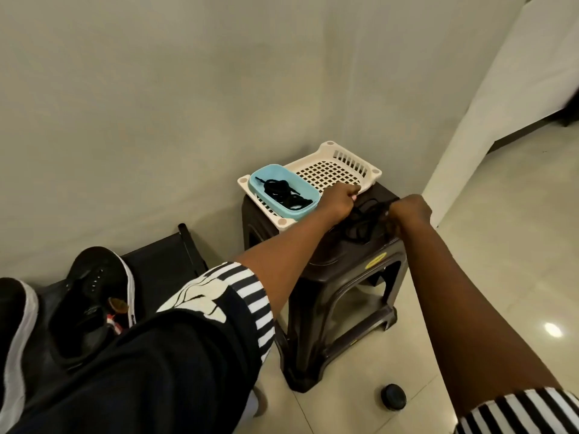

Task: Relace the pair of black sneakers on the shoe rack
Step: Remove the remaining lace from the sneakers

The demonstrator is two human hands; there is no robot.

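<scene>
Two black sneakers with white soles sit on a black shoe rack [166,255] at the lower left: one [91,305] with bare eyelets, the other [15,321] partly cut off by the frame edge. A dark brown plastic stool [347,277] carries a bundle of black laces [365,225]. My right hand [407,213] pinches this bundle at its right side. My left hand [336,203] is curled at the bundle's left end, and what it grips is hidden. A light blue tub [283,191] holds more black laces [282,191].
A cream perforated tray [338,170] lies on the stool's far side under the blue tub. A small round black object [393,397] lies on the glossy tiled floor near the stool's foot. A grey cloth backdrop hangs behind.
</scene>
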